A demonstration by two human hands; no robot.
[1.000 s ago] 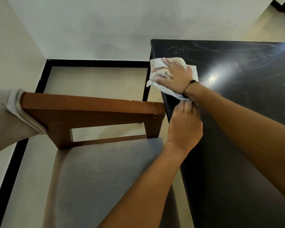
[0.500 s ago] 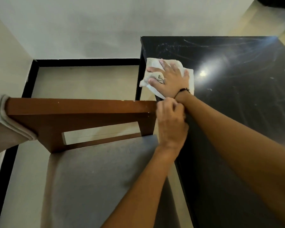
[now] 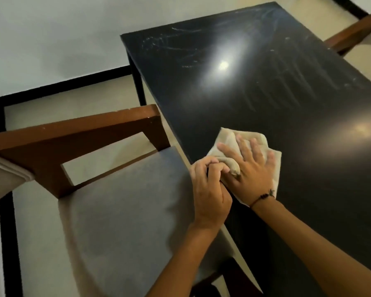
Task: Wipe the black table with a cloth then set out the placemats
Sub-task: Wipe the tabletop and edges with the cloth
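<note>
Two hands meet at the near left edge of the black tabletop [image 3: 266, 99]. The right hand [image 3: 247, 166] lies flat with its fingers spread, pressing a pale cloth [image 3: 227, 138] onto the glossy surface just beside that edge; the cloth shows past the fingertips and along the outer side of the hand, and a fold of it bunches up near the thumb. A dark cord bracelet [image 3: 263, 197] circles the right wrist. The left hand [image 3: 208, 189] sits at the tabletop's edge with its fingers curled, touching the thumb side of the right hand and the bunched fold; whether it actually pinches the cloth cannot be told. Faint streaks and a bright light reflection mark the far half of the tabletop. A wooden chair [image 3: 73, 142] with a grey seat stands just beside the tabletop's left edge, and a pale fabric [image 3: 7, 168] hangs over the left end of its back.
</note>
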